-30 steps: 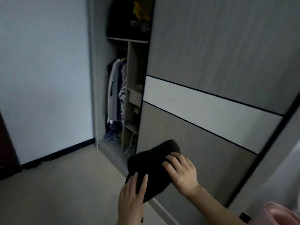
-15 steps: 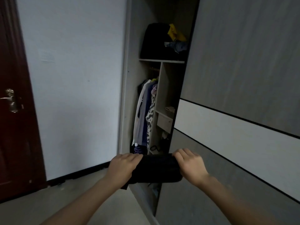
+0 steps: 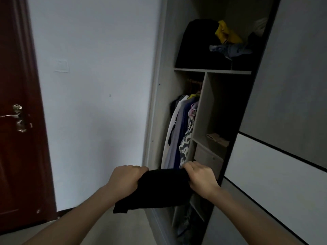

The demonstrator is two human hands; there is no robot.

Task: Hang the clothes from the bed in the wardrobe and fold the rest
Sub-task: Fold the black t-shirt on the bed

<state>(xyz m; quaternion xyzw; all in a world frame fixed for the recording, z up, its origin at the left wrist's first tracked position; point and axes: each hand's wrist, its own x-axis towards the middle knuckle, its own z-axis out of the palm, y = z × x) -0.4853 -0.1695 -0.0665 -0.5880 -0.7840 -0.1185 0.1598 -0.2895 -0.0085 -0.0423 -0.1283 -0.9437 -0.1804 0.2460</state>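
A folded black garment (image 3: 162,190) is being held in the air before the open wardrobe (image 3: 155,121), low across the bottom of its opening and just under the hems of the hanging clothes (image 3: 178,135). It is being gripped at both ends: the fingers of the left hand (image 3: 126,179) are being curled over its left end and those of the right hand (image 3: 200,177) over its right end, the thumbs being hidden beneath the cloth. By this two-ended hold the fold is, it seems, being kept flat and closed for carrying, though its near left corner is drooping. A shelf rather than the rail is being judged the likely destination. The top shelf (image 3: 212,71) is being crowded by a dark bulky pile (image 3: 198,45), a yellow item (image 3: 226,34) and a bluish cloth (image 3: 230,50). More room is being offered by the compartment right of the divider, where a brownish thing (image 3: 218,139) is lying near the shelf's front edge above a drawer (image 3: 207,156). Access is being narrowed by the sliding door (image 3: 283,103) covering the wardrobe's right part. A dark red door (image 3: 17,138) is being seen at the far left.
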